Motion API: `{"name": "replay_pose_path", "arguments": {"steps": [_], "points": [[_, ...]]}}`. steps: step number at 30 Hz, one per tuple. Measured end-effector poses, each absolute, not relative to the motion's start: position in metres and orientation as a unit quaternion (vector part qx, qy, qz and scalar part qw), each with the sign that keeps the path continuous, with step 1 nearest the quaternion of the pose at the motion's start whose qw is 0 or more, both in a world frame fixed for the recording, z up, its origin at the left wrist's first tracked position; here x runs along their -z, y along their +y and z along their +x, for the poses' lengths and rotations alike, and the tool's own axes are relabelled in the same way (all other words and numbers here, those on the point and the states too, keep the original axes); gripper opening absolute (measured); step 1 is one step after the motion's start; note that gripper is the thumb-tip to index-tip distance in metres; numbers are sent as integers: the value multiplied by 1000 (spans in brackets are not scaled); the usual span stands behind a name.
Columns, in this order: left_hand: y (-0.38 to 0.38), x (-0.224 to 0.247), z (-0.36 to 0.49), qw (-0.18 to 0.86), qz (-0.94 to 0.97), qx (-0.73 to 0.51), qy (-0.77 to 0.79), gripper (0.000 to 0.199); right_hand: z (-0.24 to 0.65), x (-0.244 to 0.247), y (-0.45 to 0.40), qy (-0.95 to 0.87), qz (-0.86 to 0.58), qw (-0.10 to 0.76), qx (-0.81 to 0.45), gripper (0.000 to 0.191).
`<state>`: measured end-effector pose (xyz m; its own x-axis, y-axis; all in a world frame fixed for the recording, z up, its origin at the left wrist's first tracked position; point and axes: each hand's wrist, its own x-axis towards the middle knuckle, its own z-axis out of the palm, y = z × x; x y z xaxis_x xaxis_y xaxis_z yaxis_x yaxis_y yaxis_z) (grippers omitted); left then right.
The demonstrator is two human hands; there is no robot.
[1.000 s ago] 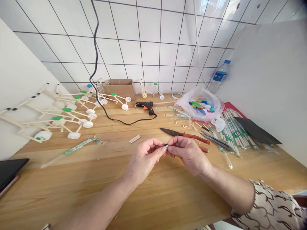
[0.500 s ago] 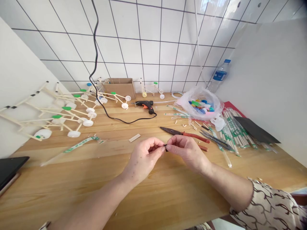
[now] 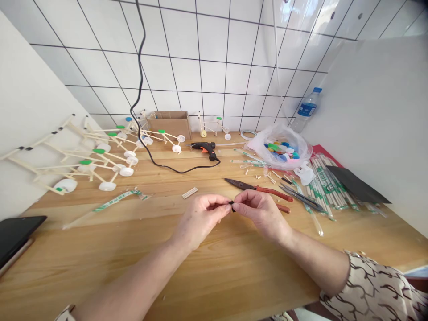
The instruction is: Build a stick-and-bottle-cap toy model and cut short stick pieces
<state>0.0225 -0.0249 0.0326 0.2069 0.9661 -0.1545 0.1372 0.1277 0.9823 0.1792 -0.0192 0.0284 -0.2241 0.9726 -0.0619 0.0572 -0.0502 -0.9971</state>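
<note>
My left hand (image 3: 203,218) and my right hand (image 3: 259,214) meet over the middle of the wooden table. Between the fingertips of both is pinched a small black piece (image 3: 233,207), like a scrap of paper or foam; its exact kind is too small to tell. Just behind my right hand lie pliers with red handles (image 3: 272,192). A pair of scissors or snips (image 3: 301,198) rests farther right. Several short pale sticks (image 3: 190,192) lie together beyond my left hand.
Stick models with white wheels (image 3: 127,171) crowd the left side. A black glue gun (image 3: 205,147) lies at the back, its cord crossing the table. On the right are a plastic bag of bottle caps (image 3: 281,147), wrapped chopsticks (image 3: 329,183), a black sheet (image 3: 357,183) and a water bottle (image 3: 306,109).
The view has shifted slightly, so the scene sits a little farther right and lower. Both hands keep their pinch on the black piece, with hardly any movement.
</note>
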Motion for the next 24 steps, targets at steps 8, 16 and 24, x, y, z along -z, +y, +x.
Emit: {"name": "replay_pose_path", "arguments": {"steps": [8, 16, 24], "points": [[-22, -34, 21, 533, 553, -386, 511, 15, 177, -29, -17, -608, -486, 403, -481, 14], [-6, -39, 4, 555, 482, -461, 497, 20, 179, -51, 15, -653, -514, 353, -429, 22], [6, -42, -9, 558, 426, -510, 497, 16, 129, -64, 130, -717, -644, 214, -157, 19]]}}
